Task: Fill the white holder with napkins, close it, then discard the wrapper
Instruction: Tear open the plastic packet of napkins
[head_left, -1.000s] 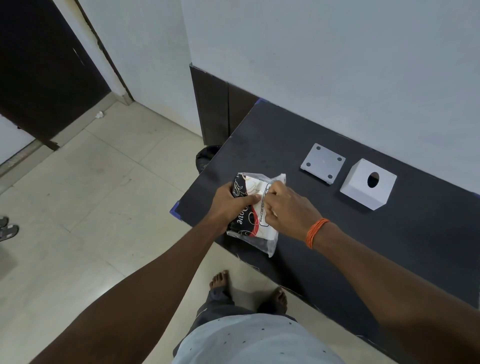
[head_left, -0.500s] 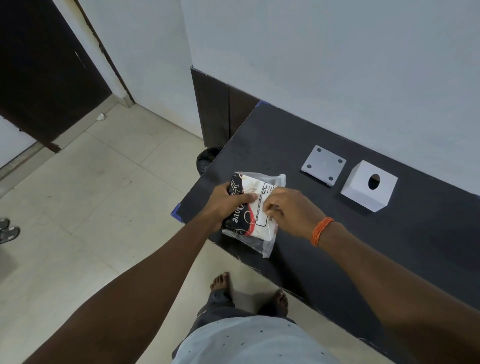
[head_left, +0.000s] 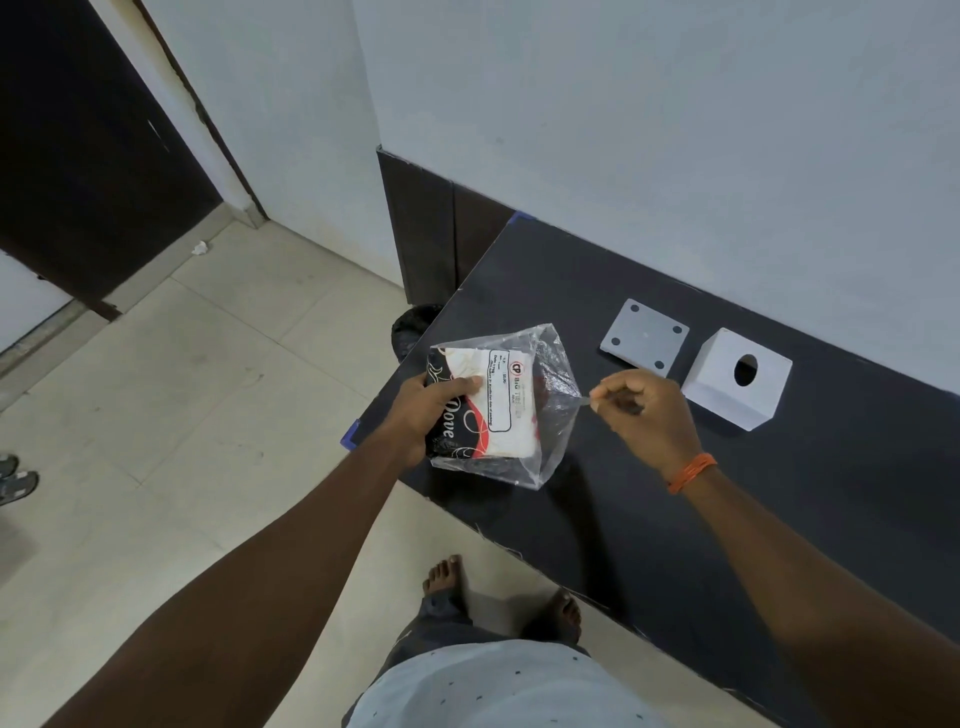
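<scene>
My left hand (head_left: 422, 415) grips a pack of napkins (head_left: 493, 410) in a clear plastic wrapper (head_left: 557, 374) printed black, red and white, held over the left end of the black table (head_left: 779, 519). My right hand (head_left: 647, 410) pinches the wrapper's loose right flap and holds it stretched away from the pack. The white cube-shaped holder (head_left: 737, 387), with a round hole in its upward face, rests on the table to the right. Its flat grey base plate (head_left: 644, 338) lies beside it on the left, apart from it.
A white wall runs behind the table. A dark bin (head_left: 413, 327) stands on the floor by the table's left end. Tiled floor spreads to the left, with sandals (head_left: 15, 480) at the far left edge. My bare feet (head_left: 452, 582) are below the table's front edge.
My right hand has moved right, off the pack's face, pulling the clear flap out and opening the wrapper. The left hand has kept its grip on the pack.
</scene>
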